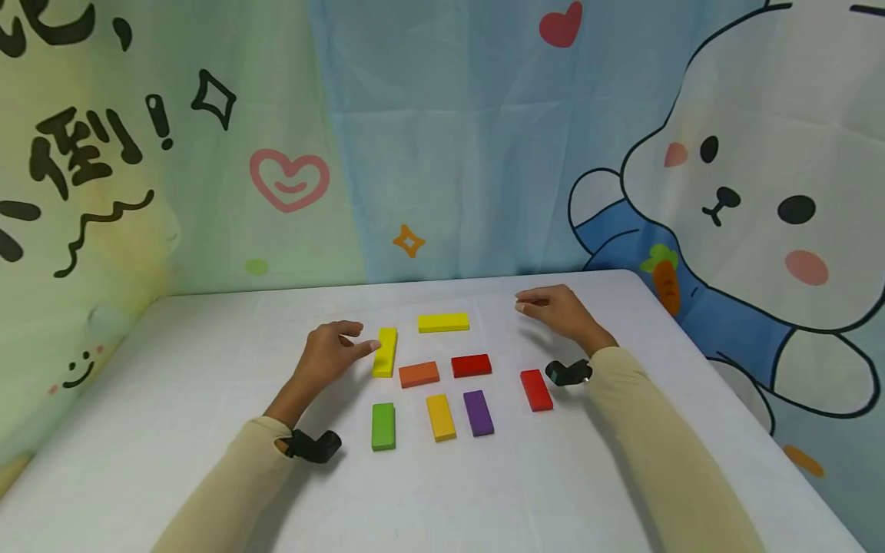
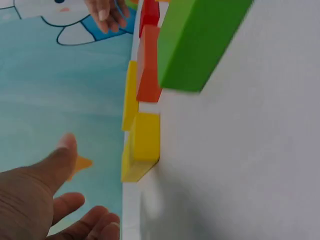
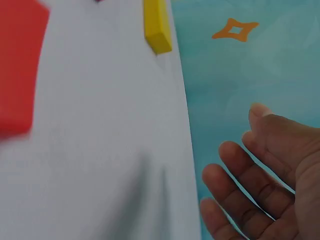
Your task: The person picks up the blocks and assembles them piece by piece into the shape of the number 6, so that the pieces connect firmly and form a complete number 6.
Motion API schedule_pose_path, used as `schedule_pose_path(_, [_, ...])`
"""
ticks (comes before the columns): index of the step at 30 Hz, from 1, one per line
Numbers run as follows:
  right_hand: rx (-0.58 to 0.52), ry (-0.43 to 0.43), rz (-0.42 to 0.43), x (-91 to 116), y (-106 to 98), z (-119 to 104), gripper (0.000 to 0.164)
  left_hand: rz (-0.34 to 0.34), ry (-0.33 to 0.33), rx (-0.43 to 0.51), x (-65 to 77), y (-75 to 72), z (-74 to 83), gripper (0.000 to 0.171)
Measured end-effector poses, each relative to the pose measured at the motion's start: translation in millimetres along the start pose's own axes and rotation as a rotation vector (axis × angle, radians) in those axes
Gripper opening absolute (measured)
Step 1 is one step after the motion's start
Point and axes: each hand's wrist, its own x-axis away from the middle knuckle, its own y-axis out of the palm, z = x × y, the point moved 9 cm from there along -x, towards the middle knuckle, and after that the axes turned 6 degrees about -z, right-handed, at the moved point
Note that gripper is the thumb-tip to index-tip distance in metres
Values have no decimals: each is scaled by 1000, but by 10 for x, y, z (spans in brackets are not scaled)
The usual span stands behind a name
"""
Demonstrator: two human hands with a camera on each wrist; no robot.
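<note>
My left hand hovers over the table's left part, thumb and fingers spread with nothing between them. Its thumb tip overlaps the upper end of a yellow block in the head view; the left wrist view has that yellow block apart from the hand. Raised over the back right, my right hand has loosely bent fingers and holds nothing. A red block lies nearest to it, by the right wrist. Between the hands lie another yellow block, an orange block and a second red block.
Closer to the front lie a green block, an amber block and a purple block. The white-covered table ends at the back against a printed cloth. Each wrist carries a black camera.
</note>
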Motion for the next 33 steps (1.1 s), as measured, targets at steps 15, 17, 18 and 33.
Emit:
schedule_pose_path(15, [-205, 139, -28, -228, 370, 92, 37, 17, -139, 307, -2, 268, -146, 53])
schedule_pose_path(17, [-215, 128, -36, -270, 413, 54, 36, 18, -138, 320, -8, 296, -158, 52])
schedule_pose_path(18, [-220, 123, -42, -290, 434, 35, 35, 20, -133, 320, -9, 308, -157, 52])
schedule_pose_path(33, [-237, 120, -111, -499, 746, -98, 34, 17, -139, 254, 19, 397, -131, 54])
